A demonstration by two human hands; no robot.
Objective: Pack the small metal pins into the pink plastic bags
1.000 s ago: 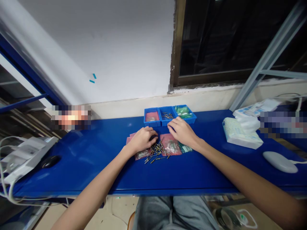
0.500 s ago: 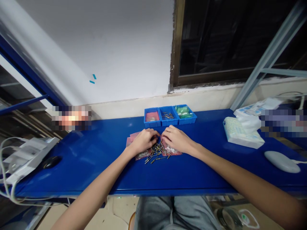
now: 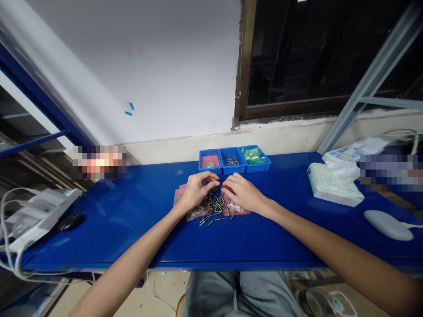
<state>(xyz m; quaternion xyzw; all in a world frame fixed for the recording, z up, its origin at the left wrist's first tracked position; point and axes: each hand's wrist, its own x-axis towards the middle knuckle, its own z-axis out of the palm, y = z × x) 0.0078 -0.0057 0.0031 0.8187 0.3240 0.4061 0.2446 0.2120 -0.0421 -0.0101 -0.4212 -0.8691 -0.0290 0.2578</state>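
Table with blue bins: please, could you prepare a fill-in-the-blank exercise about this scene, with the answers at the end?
At the back of the table there are ____ blue bins. Among the bins, the loose metal pins are in the ____ one. The computer mouse on the person's left is ____ in colour. The tissue box is on the person's ____ side.

three; middle; black; right

The front strip of the desk (image 3: 264,244) lies open from side to side, as does the stretch between the pile of metal pins (image 3: 215,206) and the black mouse (image 3: 71,223). Behind the pile, the three blue bins (image 3: 234,170) (walls touching) block the way. Rightward, the tissue pack (image 3: 334,188) obstructs.
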